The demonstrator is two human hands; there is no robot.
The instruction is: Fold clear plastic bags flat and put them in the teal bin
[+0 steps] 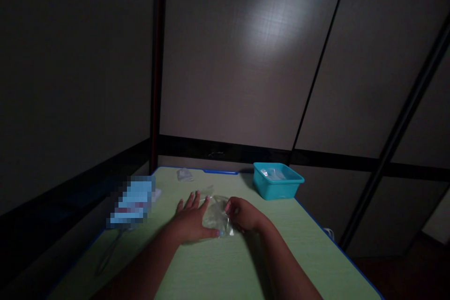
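A clear plastic bag lies on the light green table between my hands. My left hand rests flat over the bag's left part, its fingers spread and its thumb pointing right along the near edge. At the bag's right edge, my right hand is closed, thumb and fingertips pinching the plastic. What the bag contains, if anything, I cannot make out.
A turquoise plastic basket with clear plastic inside stands at the table's back right. Another crumpled clear piece lies at the back left. A blurred-out blue object with a thin strap is at the left edge. Dark panels rise behind.
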